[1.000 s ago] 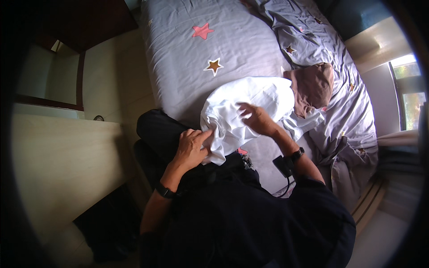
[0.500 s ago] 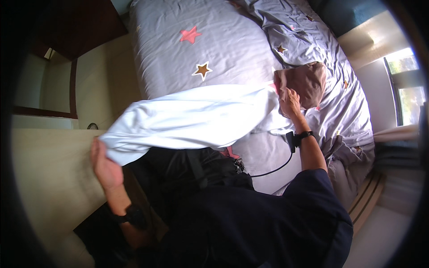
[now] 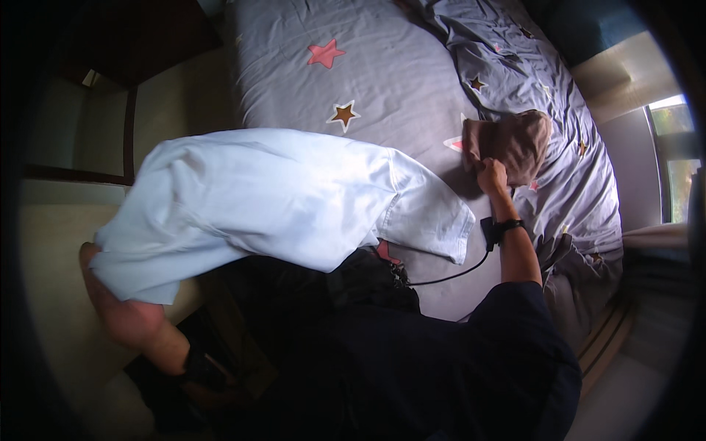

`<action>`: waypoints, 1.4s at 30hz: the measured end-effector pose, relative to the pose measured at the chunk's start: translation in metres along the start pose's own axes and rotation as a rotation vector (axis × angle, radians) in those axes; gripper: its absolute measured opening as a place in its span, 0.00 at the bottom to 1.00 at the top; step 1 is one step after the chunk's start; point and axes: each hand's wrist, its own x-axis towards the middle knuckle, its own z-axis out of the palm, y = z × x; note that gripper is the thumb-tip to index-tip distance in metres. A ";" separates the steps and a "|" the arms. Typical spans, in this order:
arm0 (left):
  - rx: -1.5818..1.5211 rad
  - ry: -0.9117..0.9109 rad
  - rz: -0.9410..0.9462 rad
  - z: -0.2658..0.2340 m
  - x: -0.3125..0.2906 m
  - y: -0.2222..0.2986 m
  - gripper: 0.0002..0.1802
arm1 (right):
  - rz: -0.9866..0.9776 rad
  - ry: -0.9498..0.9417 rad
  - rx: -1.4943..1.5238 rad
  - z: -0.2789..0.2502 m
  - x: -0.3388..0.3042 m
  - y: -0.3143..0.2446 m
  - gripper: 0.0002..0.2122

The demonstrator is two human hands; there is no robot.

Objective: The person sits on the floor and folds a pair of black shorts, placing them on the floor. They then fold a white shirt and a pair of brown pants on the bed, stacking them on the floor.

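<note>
In the head view, a white shirt [image 3: 279, 195], smooth and softly creased, stretches over the left edge of the bed [image 3: 287, 95]; its sleeve end, with a stitched seam and hem, lies on the grey sheet. The left hand [image 3: 132, 316] is at the shirt's far left end, beyond the bed's left edge; the cloth hides part of its fingers, so I cannot tell how tightly they close. The right hand [image 3: 494, 176] has its fingers curled in on the near edge of a brown cloth [image 3: 515, 140], matte and rumpled into a rounded bundle toward the bed's right edge.

The sheet carries pink and brown stars outlined in white. Along the bed's right edge, a grey star-printed quilt [image 3: 507, 70] bunches into folds. A black wristband [image 3: 507, 230] circles the right wrist, and a thin black cable [image 3: 460, 281] curves from it toward the person's lap.
</note>
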 end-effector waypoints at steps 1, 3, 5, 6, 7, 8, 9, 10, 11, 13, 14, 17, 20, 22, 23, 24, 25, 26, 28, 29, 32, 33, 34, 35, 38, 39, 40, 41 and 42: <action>0.290 -0.006 0.099 0.026 -0.006 -0.004 0.23 | -0.029 0.080 0.115 -0.005 0.005 0.003 0.14; -0.061 -0.225 -0.139 0.058 -0.011 -0.010 0.15 | -0.191 0.118 0.327 -0.021 0.025 0.019 0.13; -0.272 -0.437 -0.383 0.077 -0.025 -0.005 0.14 | -0.174 -0.158 0.759 -0.056 0.038 -0.025 0.13; -0.261 -0.540 -0.432 0.073 -0.036 -0.007 0.15 | -0.104 -0.088 0.779 -0.103 0.009 -0.098 0.14; -0.327 -0.649 -0.473 0.090 -0.039 -0.015 0.16 | -0.148 -0.260 1.246 -0.109 0.019 -0.077 0.15; -0.340 -0.760 -0.573 0.091 -0.045 -0.018 0.16 | -0.204 -0.360 1.452 -0.130 0.016 -0.098 0.15; -0.329 -0.865 -0.587 0.092 -0.051 -0.025 0.15 | -0.179 -0.299 1.583 -0.150 0.010 -0.122 0.15; -0.285 -1.021 -0.598 0.101 -0.047 -0.025 0.13 | -0.414 -0.431 1.614 -0.171 0.015 -0.123 0.15; -0.268 -1.108 -0.610 0.108 -0.046 -0.024 0.12 | -0.486 -0.377 1.625 -0.194 0.004 -0.146 0.17; -0.225 -1.244 -0.557 0.123 -0.048 -0.021 0.10 | -0.722 -0.441 1.747 -0.214 0.018 -0.155 0.20; -0.202 -1.282 -0.493 0.128 -0.052 -0.021 0.09 | -0.827 -0.469 1.790 -0.217 0.026 -0.161 0.20; -0.229 -1.340 -0.471 0.136 -0.055 -0.022 0.07 | -0.929 -0.437 1.823 -0.221 0.043 -0.166 0.22; -0.177 -1.299 -0.438 0.130 -0.060 -0.015 0.08 | -0.720 -0.250 1.834 -0.176 0.051 -0.184 0.23; -0.179 -1.311 -0.419 0.130 -0.063 -0.018 0.09 | -0.513 -0.182 1.782 -0.140 0.058 -0.167 0.22; -0.169 -1.308 -0.427 0.130 -0.063 -0.014 0.08 | -0.448 -0.166 1.785 -0.113 0.057 -0.161 0.20; -0.136 -1.288 -0.448 0.128 -0.067 -0.004 0.08 | -0.387 -0.176 1.804 -0.074 0.058 -0.160 0.18; -0.200 -1.313 -0.511 0.131 -0.065 -0.005 0.08 | -0.290 -0.226 1.723 -0.035 0.068 -0.104 0.16; -0.240 -1.386 -0.472 0.137 -0.061 -0.012 0.08 | -0.178 -0.242 1.639 0.002 0.068 -0.037 0.14; -0.243 -1.409 -0.443 0.140 -0.066 -0.014 0.08 | 0.218 -0.162 1.547 0.066 0.020 -0.024 0.16; -0.222 -1.421 -0.449 0.142 -0.066 -0.013 0.09 | 0.211 -0.148 1.405 0.081 -0.006 -0.033 0.14; -0.269 -1.387 -0.493 0.146 -0.078 -0.015 0.10 | 0.203 -0.023 1.279 0.078 -0.066 -0.087 0.18; -0.283 -1.390 -0.449 0.150 -0.082 -0.020 0.12 | 0.221 0.049 1.289 0.073 -0.079 -0.094 0.22; -0.276 -1.389 -0.472 0.154 -0.084 -0.021 0.13 | 0.125 -0.016 1.179 0.067 -0.085 -0.101 0.24; -0.268 -1.385 -0.495 0.158 -0.087 -0.022 0.14 | -0.067 -0.080 1.095 0.063 -0.092 -0.110 0.25; -0.235 -1.385 -0.464 0.161 -0.095 -0.023 0.21 | -0.494 -0.497 1.038 -0.013 -0.134 -0.201 0.27; -0.246 -1.365 -0.435 0.161 -0.096 -0.022 0.22 | -0.589 -0.595 0.922 -0.032 -0.143 -0.220 0.28; -0.260 -1.346 -0.404 0.160 -0.098 -0.022 0.23 | -0.680 -0.687 0.798 -0.042 -0.151 -0.233 0.29; -0.225 -1.349 -0.395 0.158 -0.096 -0.021 0.23 | -0.786 -0.681 0.730 -0.046 -0.161 -0.243 0.30; -0.184 -1.344 -0.384 0.153 -0.092 -0.016 0.23 | -0.899 -0.676 0.659 -0.048 -0.167 -0.250 0.32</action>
